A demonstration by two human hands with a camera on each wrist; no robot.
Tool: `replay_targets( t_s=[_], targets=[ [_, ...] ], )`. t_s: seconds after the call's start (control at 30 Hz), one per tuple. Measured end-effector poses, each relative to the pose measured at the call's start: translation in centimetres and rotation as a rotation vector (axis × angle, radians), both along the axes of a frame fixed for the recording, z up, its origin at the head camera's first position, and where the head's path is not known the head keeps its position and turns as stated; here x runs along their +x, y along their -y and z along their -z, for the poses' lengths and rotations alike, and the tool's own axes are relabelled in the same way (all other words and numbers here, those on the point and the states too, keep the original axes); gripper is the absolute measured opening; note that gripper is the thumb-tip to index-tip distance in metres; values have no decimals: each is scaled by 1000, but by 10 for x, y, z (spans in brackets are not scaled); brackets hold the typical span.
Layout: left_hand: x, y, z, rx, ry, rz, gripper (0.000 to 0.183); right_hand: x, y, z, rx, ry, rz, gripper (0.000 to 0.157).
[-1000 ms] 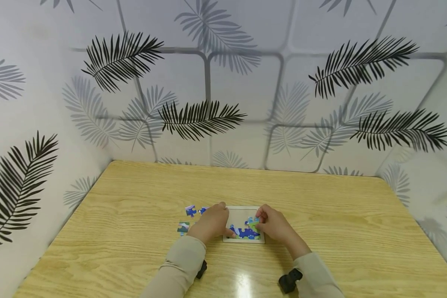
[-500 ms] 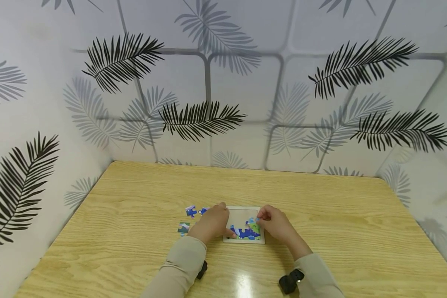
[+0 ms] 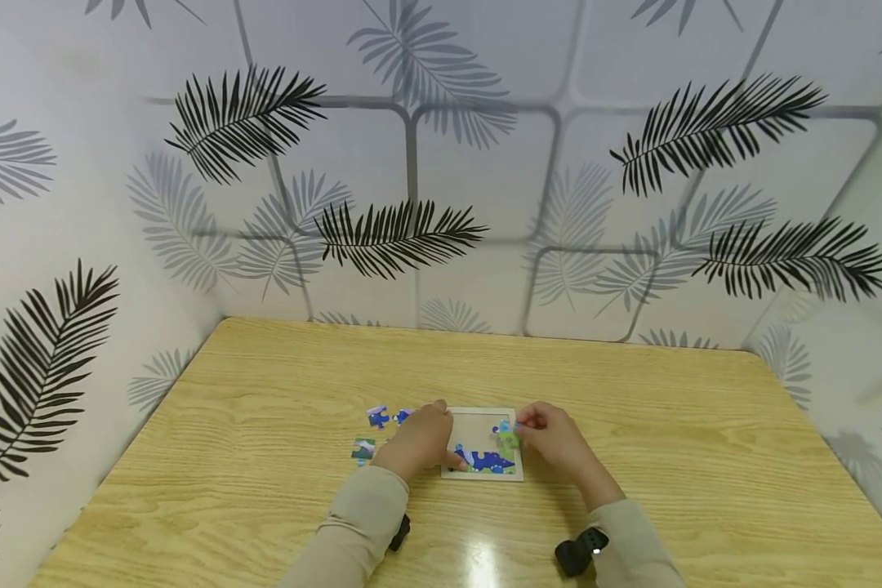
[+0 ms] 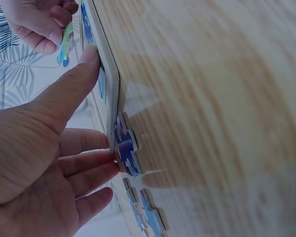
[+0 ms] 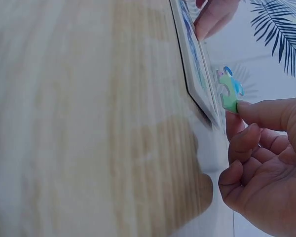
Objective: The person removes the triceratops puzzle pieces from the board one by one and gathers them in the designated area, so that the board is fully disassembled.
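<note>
A shallow pale puzzle frame (image 3: 481, 411) lies on the table, with joined purple-blue pieces (image 3: 488, 461) along its near side. My right hand (image 3: 556, 441) pinches a green and blue jigsaw piece (image 5: 229, 94) between thumb and forefinger. In the right wrist view that piece stands tilted, raised over the frame's right part. My left hand (image 3: 420, 441) rests at the frame's left side. Its straight thumb (image 4: 71, 86) presses at the near left corner, and the other fingers extend along the outer edge. The left hand hides part of the frame's left side.
Several loose jigsaw pieces lie left of the frame, among them a blue one (image 3: 377, 416) and a green-grey one (image 3: 363, 447). One purple-blue piece (image 4: 126, 145) lies close beside the left fingertips. Patterned walls (image 3: 470, 286) border the wooden table (image 3: 265, 392).
My right hand has shifted slightly right, and the green and blue piece has come up with it, away from the purple-blue pieces. The left hand has stayed in place.
</note>
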State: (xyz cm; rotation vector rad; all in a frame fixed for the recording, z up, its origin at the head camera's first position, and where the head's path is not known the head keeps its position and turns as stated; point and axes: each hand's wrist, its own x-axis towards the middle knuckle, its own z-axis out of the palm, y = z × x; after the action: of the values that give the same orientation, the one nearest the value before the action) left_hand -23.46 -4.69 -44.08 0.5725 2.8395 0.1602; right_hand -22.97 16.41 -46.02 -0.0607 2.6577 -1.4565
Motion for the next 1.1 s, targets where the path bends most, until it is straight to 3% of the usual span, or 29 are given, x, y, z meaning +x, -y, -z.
replay_targets(
  t_s=[0.33, 0.6, 0.93, 1.1],
  targets=[
    [0, 4, 3, 27, -34, 45, 75, -9, -38, 0, -1, 28, 70, 12],
    [2, 11, 6, 37, -17, 67, 84, -7, -68, -3, 4, 52, 83, 17],
    [4, 14, -2, 133, 72, 30, 90, -11, -85, -2, 48, 57, 94, 17],
    [4, 15, -4, 136, 87, 43, 96, -11, -86, 0, 70, 60, 91, 21]
  ],
)
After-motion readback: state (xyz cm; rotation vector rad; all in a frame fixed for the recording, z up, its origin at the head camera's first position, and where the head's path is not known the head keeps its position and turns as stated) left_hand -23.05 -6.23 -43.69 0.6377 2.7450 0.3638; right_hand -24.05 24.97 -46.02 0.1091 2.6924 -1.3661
